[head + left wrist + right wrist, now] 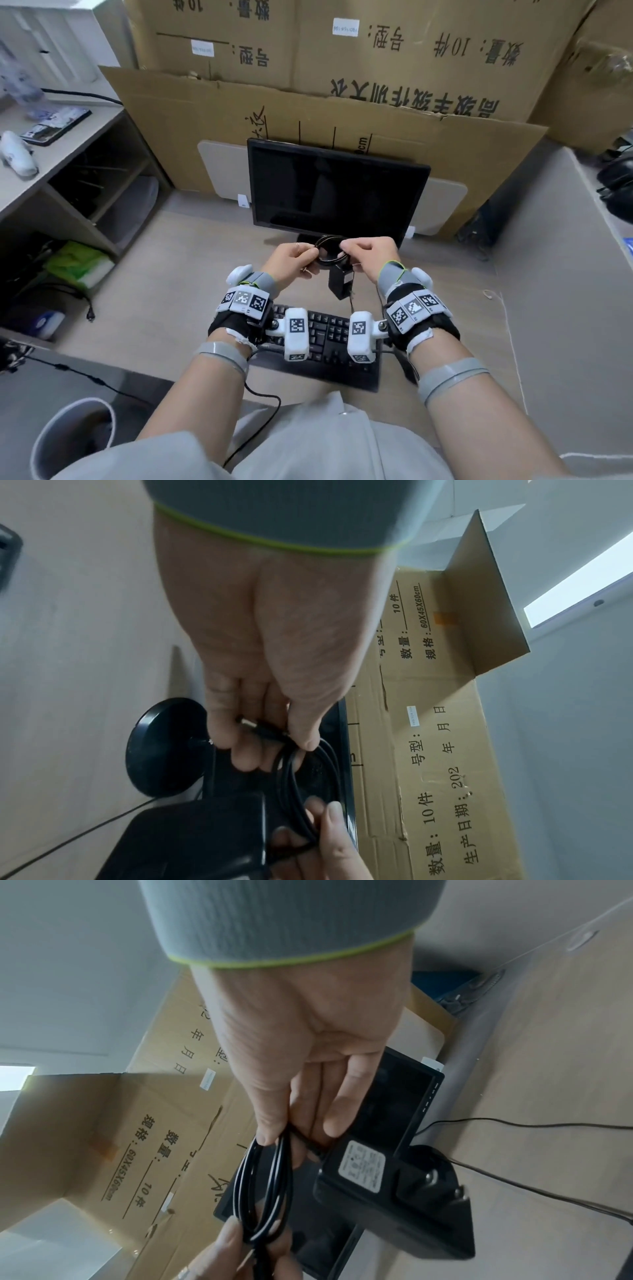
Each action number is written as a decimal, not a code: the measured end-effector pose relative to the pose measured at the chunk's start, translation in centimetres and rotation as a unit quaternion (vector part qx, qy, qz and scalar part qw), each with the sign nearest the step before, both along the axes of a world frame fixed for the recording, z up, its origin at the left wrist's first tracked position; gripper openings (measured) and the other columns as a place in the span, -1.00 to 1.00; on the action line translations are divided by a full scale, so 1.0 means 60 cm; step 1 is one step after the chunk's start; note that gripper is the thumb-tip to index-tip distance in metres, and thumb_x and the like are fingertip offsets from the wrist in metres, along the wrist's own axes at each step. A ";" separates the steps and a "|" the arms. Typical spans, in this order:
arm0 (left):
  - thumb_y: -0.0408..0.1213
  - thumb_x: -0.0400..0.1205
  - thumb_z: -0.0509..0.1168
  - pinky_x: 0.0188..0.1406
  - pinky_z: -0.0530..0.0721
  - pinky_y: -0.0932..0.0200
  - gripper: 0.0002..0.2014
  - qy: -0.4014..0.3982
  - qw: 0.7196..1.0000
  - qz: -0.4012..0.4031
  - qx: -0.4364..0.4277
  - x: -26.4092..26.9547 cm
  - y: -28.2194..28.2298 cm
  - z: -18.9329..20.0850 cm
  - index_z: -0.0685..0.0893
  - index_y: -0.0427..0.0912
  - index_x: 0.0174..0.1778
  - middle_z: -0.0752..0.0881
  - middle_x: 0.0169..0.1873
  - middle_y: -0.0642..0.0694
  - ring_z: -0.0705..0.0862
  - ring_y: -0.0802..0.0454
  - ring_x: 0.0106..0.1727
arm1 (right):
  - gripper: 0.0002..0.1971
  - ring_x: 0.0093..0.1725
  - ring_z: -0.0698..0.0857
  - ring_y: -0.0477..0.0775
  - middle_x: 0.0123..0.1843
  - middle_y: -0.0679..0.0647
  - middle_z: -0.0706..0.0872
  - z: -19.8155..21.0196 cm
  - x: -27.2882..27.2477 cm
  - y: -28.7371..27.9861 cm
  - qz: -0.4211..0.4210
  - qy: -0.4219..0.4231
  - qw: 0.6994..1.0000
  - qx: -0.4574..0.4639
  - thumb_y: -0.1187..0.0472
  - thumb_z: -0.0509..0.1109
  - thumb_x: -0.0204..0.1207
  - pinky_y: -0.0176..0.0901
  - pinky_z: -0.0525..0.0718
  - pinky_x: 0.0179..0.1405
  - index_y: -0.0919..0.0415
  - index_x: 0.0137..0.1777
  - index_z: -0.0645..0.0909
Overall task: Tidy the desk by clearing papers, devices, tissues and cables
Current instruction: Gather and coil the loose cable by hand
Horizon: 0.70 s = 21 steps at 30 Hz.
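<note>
A black cable coil point(329, 253) hangs in the air just in front of the monitor stand. My left hand point(298, 257) pinches its left side, and in the left wrist view the left hand point(274, 748) holds the barrel plug point(260, 729) against the coil point(308, 777). My right hand point(366, 251) pinches the coil's right side; the right wrist view shows the right hand point(301, 1131) gripping the loops point(270, 1177). The black power adapter point(340, 282) dangles below my right hand, its label and prongs showing on the adapter point(377, 1185).
A dark monitor point(335, 198) stands behind the hands, with big cardboard boxes point(342, 113) at its back. A black keyboard point(329, 339) lies under my wrists. A green tissue pack point(80, 263) sits in the left shelf. A bin point(73, 442) stands lower left.
</note>
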State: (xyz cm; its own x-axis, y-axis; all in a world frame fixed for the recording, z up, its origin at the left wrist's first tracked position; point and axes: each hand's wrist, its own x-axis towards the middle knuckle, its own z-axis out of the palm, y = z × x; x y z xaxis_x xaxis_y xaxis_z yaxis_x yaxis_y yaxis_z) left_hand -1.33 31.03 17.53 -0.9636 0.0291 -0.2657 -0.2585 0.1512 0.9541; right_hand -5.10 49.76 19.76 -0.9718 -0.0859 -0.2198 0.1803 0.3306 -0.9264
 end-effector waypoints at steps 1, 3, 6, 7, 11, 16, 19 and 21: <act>-0.32 0.76 0.19 -0.20 0.67 0.21 -0.79 0.004 1.000 0.017 0.004 0.003 0.005 -0.001 0.75 -0.24 0.08 0.80 -0.22 -0.06 0.72 0.06 -0.25 | -0.92 -0.23 0.73 0.02 -0.17 0.14 0.87 -0.001 0.000 0.002 0.000 0.002 1.000 -0.002 0.13 0.53 0.46 0.02 0.81 -0.06 -0.02 -0.23 0.83; -0.36 0.74 0.21 -0.22 0.67 0.23 -0.82 0.016 0.998 0.058 0.004 0.008 0.023 -0.010 0.74 -0.23 0.01 0.78 -0.18 -0.15 0.76 0.05 -0.28 | -0.90 -0.22 0.76 0.02 -0.19 0.10 0.87 -0.008 0.002 0.008 0.015 -0.001 1.000 -0.010 0.08 0.54 0.43 0.02 0.83 -0.03 -0.06 -0.30 0.83; -0.40 0.74 0.20 -0.24 0.70 0.27 -0.82 0.023 0.991 0.133 0.007 0.012 0.038 -0.019 0.73 -0.30 0.01 0.76 -0.26 -0.11 0.78 0.14 -0.31 | -0.93 -0.17 0.77 0.04 -0.12 0.22 0.86 -0.021 0.012 0.015 0.072 -0.023 0.997 -0.019 0.10 0.55 0.45 -0.13 0.82 -0.08 0.04 -0.15 0.86; -0.41 0.74 0.21 -0.22 0.73 0.25 -0.82 0.026 0.988 0.155 0.012 0.011 0.040 -0.021 0.72 -0.34 0.06 0.75 -0.28 -0.09 0.76 0.10 -0.28 | -0.90 -0.16 0.76 0.03 -0.10 0.27 0.86 -0.019 0.015 0.017 0.093 -0.033 0.995 -0.027 0.13 0.54 0.47 -0.21 0.80 -0.12 0.10 -0.07 0.85; -0.43 0.75 0.20 -0.18 0.79 0.17 -0.83 0.048 0.980 0.189 0.034 0.002 0.056 -0.010 0.72 -0.29 0.05 0.75 -0.27 -0.10 0.74 0.12 -0.26 | -0.83 -0.14 0.81 0.02 -0.14 0.19 0.86 -0.001 0.015 0.032 0.150 -0.034 0.987 -0.047 0.16 0.52 0.52 -0.21 0.78 -0.10 0.17 0.06 0.82; -0.46 0.77 0.11 -0.23 0.75 0.22 -0.76 0.062 0.974 0.212 0.040 -0.017 0.083 -0.001 0.71 -0.34 0.08 0.77 -0.23 -0.09 0.77 0.22 -0.33 | -0.89 -0.33 0.68 -0.11 -0.32 0.09 0.81 0.004 0.004 0.035 0.161 0.022 0.987 0.006 0.04 0.52 0.45 -0.07 0.75 -0.13 0.01 -0.13 0.85; -0.51 0.76 0.03 0.05 0.74 0.04 -0.67 0.061 0.982 0.176 0.019 -0.021 0.094 -0.003 0.70 -0.16 0.02 0.78 -0.17 -0.07 0.77 0.06 -0.15 | -0.89 -0.44 0.63 -0.13 -0.47 -0.10 0.74 -0.007 0.001 0.037 0.124 0.047 0.989 0.064 -0.06 0.51 0.39 -0.03 0.75 -0.13 -0.10 -0.21 0.83; -0.52 0.72 0.03 0.19 0.73 -0.06 -0.62 0.058 0.987 0.147 -0.017 -0.026 0.096 -0.002 0.71 -0.05 0.02 0.80 -0.10 -0.06 0.78 -0.05 -0.03 | -0.95 -0.36 0.73 -0.09 -0.41 -0.10 0.80 -0.007 0.002 0.038 0.102 0.049 0.992 0.060 -0.09 0.53 0.35 0.01 0.80 -0.05 -0.25 -0.30 0.80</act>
